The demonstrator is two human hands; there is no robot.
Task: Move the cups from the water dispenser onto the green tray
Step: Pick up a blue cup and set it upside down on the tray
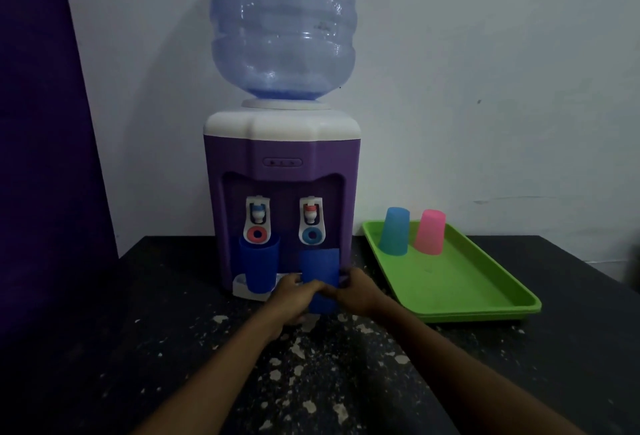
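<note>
Under the right-hand tap of the purple-and-white plastic water dispenser [281, 171], both hands are wrapped around the lower half of a dark blue plastic cup [319, 270]: the left hand [294, 296] from its left side, the right hand [349, 291] from its right, fingers meeting across the front. The cup stands upright, mouth up, at the front edge of the drip ledge; whether its base has left the ledge I cannot tell.

Just left of the grip, a second dark blue plastic cup [259, 263] sits untouched under the other tap. Well to the right of the grip lies the flat bright green plastic tray [485, 299] on the dark speckled tabletop [311, 382], with a light blue translucent cup [394, 231] and a pink translucent cup [429, 232] standing mouth down at its far end.

By my reading, this is the pick-up of the third cup, with two already delivered and one left after it. The next move seems to call for drawing the cup toward the person, clear of the tap, then carrying it right to a bare patch of tray nearer than the two upturned cups.

Only one label shows, on the big clear blue water bottle [282, 29] set neck down on top; its white lettering is upside down and cut off by the frame, seemingly "AQUA".
</note>
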